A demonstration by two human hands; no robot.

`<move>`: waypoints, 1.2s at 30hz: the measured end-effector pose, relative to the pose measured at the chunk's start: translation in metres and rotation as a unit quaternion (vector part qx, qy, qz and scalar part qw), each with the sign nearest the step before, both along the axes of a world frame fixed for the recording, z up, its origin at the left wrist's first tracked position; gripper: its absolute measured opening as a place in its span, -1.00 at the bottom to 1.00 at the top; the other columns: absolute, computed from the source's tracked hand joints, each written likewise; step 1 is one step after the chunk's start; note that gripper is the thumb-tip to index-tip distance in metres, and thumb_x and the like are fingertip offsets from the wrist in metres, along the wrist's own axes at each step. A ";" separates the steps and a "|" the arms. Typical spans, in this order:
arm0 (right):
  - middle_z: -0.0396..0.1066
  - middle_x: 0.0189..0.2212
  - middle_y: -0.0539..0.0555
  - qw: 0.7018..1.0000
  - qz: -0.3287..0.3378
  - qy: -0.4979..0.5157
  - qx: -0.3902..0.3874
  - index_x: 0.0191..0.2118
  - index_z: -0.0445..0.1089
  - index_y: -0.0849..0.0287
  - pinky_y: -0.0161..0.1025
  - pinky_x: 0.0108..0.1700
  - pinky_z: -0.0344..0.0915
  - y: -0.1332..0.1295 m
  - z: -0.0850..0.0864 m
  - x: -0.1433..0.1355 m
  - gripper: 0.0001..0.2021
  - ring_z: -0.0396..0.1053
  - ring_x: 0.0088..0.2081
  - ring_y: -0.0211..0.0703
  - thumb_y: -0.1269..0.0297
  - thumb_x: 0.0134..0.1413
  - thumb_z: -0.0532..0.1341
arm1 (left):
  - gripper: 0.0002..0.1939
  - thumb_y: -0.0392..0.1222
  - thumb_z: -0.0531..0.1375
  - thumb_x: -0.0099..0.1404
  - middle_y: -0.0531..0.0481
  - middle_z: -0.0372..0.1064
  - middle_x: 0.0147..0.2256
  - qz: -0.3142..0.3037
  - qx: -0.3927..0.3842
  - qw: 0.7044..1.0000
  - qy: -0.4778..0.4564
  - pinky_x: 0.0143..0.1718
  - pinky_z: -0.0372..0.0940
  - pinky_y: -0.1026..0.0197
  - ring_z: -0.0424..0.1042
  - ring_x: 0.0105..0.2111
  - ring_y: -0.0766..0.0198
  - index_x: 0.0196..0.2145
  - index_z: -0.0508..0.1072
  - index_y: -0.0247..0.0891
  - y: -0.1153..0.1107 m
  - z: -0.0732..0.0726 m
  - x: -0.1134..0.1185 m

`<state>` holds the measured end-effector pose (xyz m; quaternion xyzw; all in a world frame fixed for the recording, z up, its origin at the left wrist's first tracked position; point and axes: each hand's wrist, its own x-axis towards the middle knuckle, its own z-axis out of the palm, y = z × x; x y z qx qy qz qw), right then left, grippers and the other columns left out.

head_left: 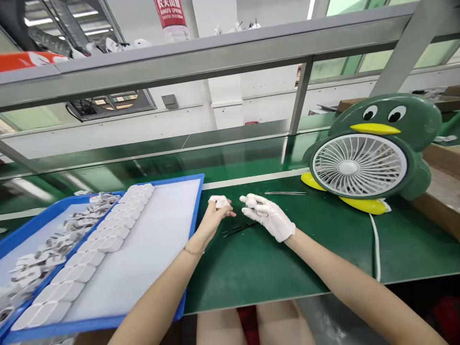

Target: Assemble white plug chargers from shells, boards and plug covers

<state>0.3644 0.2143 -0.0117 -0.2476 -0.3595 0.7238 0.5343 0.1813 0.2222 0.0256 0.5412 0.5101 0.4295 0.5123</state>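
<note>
Green matting (pixel 273 268) covers the bench. A small white part (pixel 220 201) is pinched in the bare left hand (pixel 212 218); another white piece (pixel 250 201) is gripped by the gloved right hand (pixel 269 218). Dark tweezers (pixel 239 229) lie beneath, a blue tray (pixel 196 211) is set leftward, a penguin fan (pixel 370 153) rightward.

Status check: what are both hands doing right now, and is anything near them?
Left hand pinching small white part. Gloved right hand gripping another white piece. Tweezers lying on mat between them.
</note>
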 end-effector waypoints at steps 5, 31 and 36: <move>0.41 0.01 0.15 0.998 0.057 -0.016 -0.033 -0.08 0.35 0.14 -0.29 -0.46 0.42 0.013 -0.013 0.009 -0.59 0.46 -0.39 -0.20 0.42 -0.17 0.23 | -0.69 -0.19 0.29 0.06 0.02 0.39 -0.25 -0.032 -0.039 0.999 0.015 -0.10 0.35 0.06 0.50 -0.34 0.24 -0.23 0.34 -0.26 0.003 -0.022 -0.015; 0.18 0.19 0.18 0.628 -0.144 -0.671 0.368 0.11 0.28 0.20 -0.02 0.06 0.25 0.033 -0.017 0.043 -0.45 0.26 0.05 0.04 0.61 -0.06 0.09 | -0.54 -0.10 0.22 0.21 -0.03 0.35 -0.15 -0.060 -0.022 0.997 0.031 -0.14 0.37 0.07 0.44 -0.35 0.30 0.02 0.22 -0.24 0.002 -0.023 -0.017; 0.41 0.00 0.09 0.719 -0.045 -0.595 0.357 -0.02 0.42 0.09 -0.10 -0.01 0.33 0.040 -0.031 0.044 -0.48 0.43 -0.19 -0.12 0.68 -0.06 0.03 | -0.58 -0.19 0.17 0.26 -0.08 0.30 0.01 -0.077 0.057 0.993 0.070 -0.09 0.38 0.04 0.43 -0.24 0.29 0.02 0.12 -0.17 -0.003 -0.024 -0.015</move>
